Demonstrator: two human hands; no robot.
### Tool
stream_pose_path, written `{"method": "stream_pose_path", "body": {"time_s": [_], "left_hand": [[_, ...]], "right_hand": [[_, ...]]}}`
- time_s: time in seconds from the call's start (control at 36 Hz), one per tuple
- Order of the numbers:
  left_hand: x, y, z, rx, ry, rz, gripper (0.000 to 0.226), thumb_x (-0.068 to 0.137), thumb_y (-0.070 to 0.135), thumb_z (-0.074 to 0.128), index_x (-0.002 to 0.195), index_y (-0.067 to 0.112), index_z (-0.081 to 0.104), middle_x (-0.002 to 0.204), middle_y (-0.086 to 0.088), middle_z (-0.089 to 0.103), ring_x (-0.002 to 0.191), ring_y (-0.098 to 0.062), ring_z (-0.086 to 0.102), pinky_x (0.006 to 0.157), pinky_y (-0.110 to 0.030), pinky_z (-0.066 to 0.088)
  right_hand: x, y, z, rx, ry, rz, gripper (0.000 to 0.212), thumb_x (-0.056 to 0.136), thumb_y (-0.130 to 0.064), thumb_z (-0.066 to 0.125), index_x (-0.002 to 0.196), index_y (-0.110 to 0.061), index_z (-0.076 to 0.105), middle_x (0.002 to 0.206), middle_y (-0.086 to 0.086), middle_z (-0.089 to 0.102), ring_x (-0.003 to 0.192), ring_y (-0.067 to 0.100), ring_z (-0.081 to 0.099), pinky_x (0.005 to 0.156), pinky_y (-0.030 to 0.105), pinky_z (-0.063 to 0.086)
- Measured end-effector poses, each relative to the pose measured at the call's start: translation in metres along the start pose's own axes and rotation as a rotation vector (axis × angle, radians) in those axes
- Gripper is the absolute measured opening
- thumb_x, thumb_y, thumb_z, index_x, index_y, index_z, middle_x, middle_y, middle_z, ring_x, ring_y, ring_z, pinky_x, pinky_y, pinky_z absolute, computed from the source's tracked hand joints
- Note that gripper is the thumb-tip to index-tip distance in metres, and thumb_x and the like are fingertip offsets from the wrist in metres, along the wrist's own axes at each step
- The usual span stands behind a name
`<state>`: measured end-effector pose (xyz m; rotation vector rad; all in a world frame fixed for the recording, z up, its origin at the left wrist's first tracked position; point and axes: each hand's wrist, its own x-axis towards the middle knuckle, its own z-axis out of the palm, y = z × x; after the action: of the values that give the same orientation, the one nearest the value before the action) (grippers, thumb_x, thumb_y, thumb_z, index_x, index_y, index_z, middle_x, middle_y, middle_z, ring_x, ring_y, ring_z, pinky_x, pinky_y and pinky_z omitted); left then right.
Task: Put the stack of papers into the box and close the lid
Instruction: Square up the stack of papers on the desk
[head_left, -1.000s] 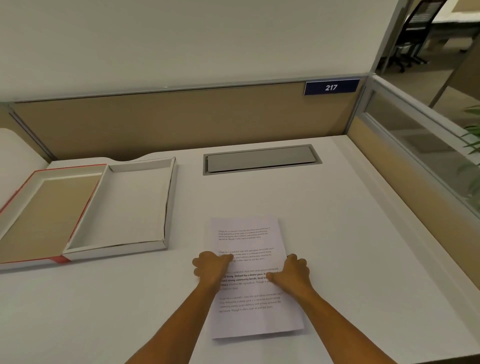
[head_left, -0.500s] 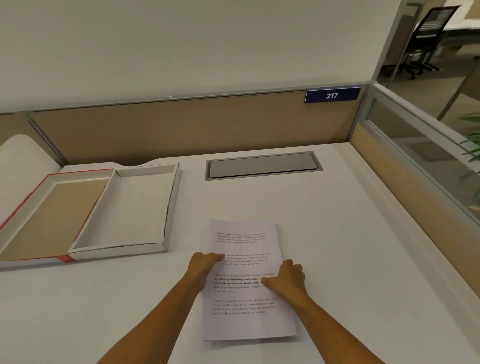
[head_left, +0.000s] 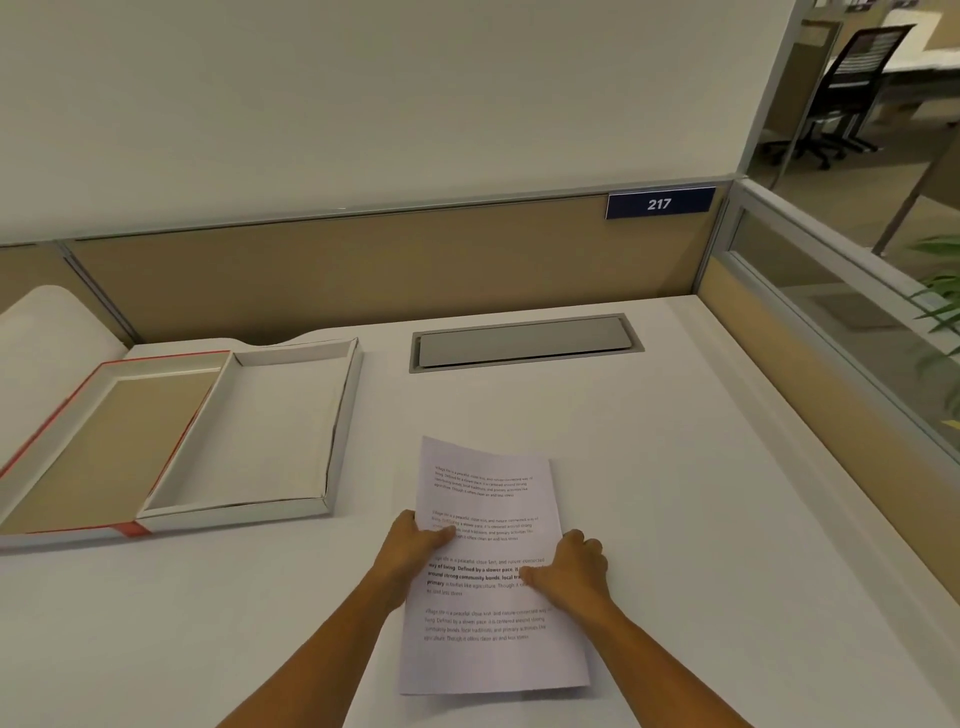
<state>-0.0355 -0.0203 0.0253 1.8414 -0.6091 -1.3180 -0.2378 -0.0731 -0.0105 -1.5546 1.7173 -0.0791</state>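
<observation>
— Changed since a moment ago? Slid a little toward the bottom of the frame, that stack of papers (head_left: 491, 566), and turned slightly, far end now leaning toward upper left. Left hand (head_left: 415, 540) moved out from the printed middle to the left edge; right hand (head_left: 574, 569) likewise drawn to the right edge.

— Meaning for the task?

— Probably squaring up and taking hold before a lift. Nothing yet inside the box (head_left: 254, 436), sitting open at centre left, white tray bare. Lid (head_left: 98, 441) lying flat further left, red-edged, hinged alongside. So only the first step under way, as judged from here; carrying across and closing both still to come.

— Fingers?

— Left thumb (head_left: 441, 538) laid on top of the sheet near the second paragraph, remaining fingers curled down at the edge; whether tucked beneath the paper, impossible to tell. Right thumb (head_left: 530, 574) pressed flat on the bold lines, knuckles bunched just outside the right edge. Looks like a pinch on each side, though undersides hidden.

— And the stack relative to both?

— Held between, at mid-length, near half reaching down toward the bottom of the frame, far half reaching up. Resting on the desk (head_left: 701, 519), lower centre, well apart from the box, nearest box corner up and to the left.

— Risk?

— Thin, floppy sheets; likely to sag or fan out once raised by two side pinches.
</observation>
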Motion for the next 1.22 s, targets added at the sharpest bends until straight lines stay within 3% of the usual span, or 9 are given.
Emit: {"method": "stream_pose_path", "body": {"time_s": [0.11, 0.28, 0.36, 0.47, 0.64, 0.75, 0.92, 1.03, 1.22], "left_hand": [[-0.005, -0.002, 0.005, 0.061, 0.056, 0.067, 0.028, 0.09, 0.015, 0.066, 0.111, 0.014, 0.048, 0.104, -0.006, 0.068, 0.083, -0.024, 0.072, 0.061, -0.034, 0.06], [-0.018, -0.005, 0.01, 0.109, 0.103, 0.194, 0.031, 0.09, 0.021, 0.065, 0.113, 0.018, 0.045, 0.107, -0.004, 0.065, 0.083, -0.022, 0.073, 0.069, -0.039, 0.063], [-0.027, -0.003, 0.009, 0.085, 0.098, 0.262, 0.031, 0.09, 0.023, 0.066, 0.114, 0.02, 0.047, 0.109, -0.003, 0.066, 0.083, -0.023, 0.073, 0.069, -0.041, 0.063], [-0.044, 0.005, 0.003, -0.022, 0.05, 0.352, 0.035, 0.086, 0.027, 0.069, 0.114, 0.03, 0.05, 0.11, -0.002, 0.067, 0.083, -0.025, 0.075, 0.067, -0.042, 0.063], [-0.066, 0.026, 0.0, -0.167, -0.013, 0.463, 0.042, 0.083, 0.022, 0.07, 0.118, 0.038, 0.052, 0.113, -0.002, 0.068, 0.09, -0.028, 0.074, 0.069, -0.048, 0.062], [-0.072, 0.029, 0.002, -0.19, 0.014, 0.504, 0.048, 0.074, 0.029, 0.068, 0.118, 0.038, 0.051, 0.113, -0.001, 0.068, 0.091, -0.026, 0.073, 0.069, -0.045, 0.062], [-0.068, 0.026, 0.014, -0.171, 0.1, 0.613, 0.043, 0.08, 0.025, 0.067, 0.114, 0.043, 0.049, 0.11, 0.002, 0.064, 0.096, -0.022, 0.068, 0.074, -0.038, 0.062], [-0.066, 0.019, 0.018, -0.187, 0.168, 0.689, 0.043, 0.083, 0.019, 0.065, 0.12, 0.032, 0.049, 0.109, -0.003, 0.062, 0.098, -0.01, 0.065, 0.071, -0.024, 0.059], [-0.061, 0.006, 0.023, -0.19, 0.204, 0.655, 0.049, 0.088, 0.004, 0.063, 0.132, 0.016, 0.045, 0.115, -0.006, 0.061, 0.105, -0.023, 0.063, 0.08, -0.031, 0.061]], "right_hand": [[0.0, 0.001, 0.0, 0.006, -0.005, 0.0, 0.086, 0.072, -0.048, 0.08, 0.133, -0.003, 0.039, 0.132, 0.017, 0.043, 0.125, 0.032, 0.046, 0.103, 0.038, 0.046], [0.003, 0.013, -0.003, 0.135, -0.048, -0.035, 0.09, 0.06, -0.051, 0.084, 0.13, -0.009, 0.046, 0.127, 0.011, 0.045, 0.118, 0.027, 0.051, 0.099, 0.039, 0.05], [0.007, 0.019, -0.013, 0.419, -0.134, -0.063, 0.11, 0.041, -0.064, 0.088, 0.13, -0.015, 0.046, 0.129, 0.006, 0.053, 0.113, 0.021, 0.06, 0.097, 0.04, 0.054], [0.009, 0.016, -0.043, 0.815, -0.231, -0.154, 0.118, 0.052, -0.052, 0.092, 0.146, -0.013, 0.033, 0.136, 0.007, 0.058, 0.118, 0.025, 0.062, 0.1, 0.045, 0.052], [-0.009, -0.003, -0.08, 0.981, -0.364, -0.362, 0.065, 0.075, -0.024, 0.083, 0.132, -0.013, 0.055, 0.123, 0.01, 0.07, 0.11, 0.032, 0.068, 0.087, 0.047, 0.058], [-0.025, -0.014, -0.094, 0.947, -0.258, -0.395, 0.071, 0.063, -0.039, 0.089, 0.124, -0.015, 0.062, 0.116, 0.006, 0.073, 0.104, 0.029, 0.071, 0.081, 0.044, 0.06], [-0.049, -0.024, -0.078, 0.911, 0.024, -0.446, 0.019, 0.083, -0.022, 0.075, 0.101, -0.017, 0.072, 0.093, -0.001, 0.079, 0.085, 0.017, 0.075, 0.067, 0.026, 0.06], [-0.062, -0.025, -0.063, 0.94, 0.112, -0.467, 0.021, 0.081, -0.03, 0.073, 0.097, -0.017, 0.074, 0.089, 0.0, 0.078, 0.082, 0.015, 0.074, 0.067, 0.027, 0.06], [-0.066, -0.019, -0.054, 0.927, 0.107, -0.487, 0.025, 0.081, -0.031, 0.071, 0.102, -0.018, 0.072, 0.09, -0.003, 0.077, 0.085, 0.015, 0.073, 0.067, 0.027, 0.06]]}}
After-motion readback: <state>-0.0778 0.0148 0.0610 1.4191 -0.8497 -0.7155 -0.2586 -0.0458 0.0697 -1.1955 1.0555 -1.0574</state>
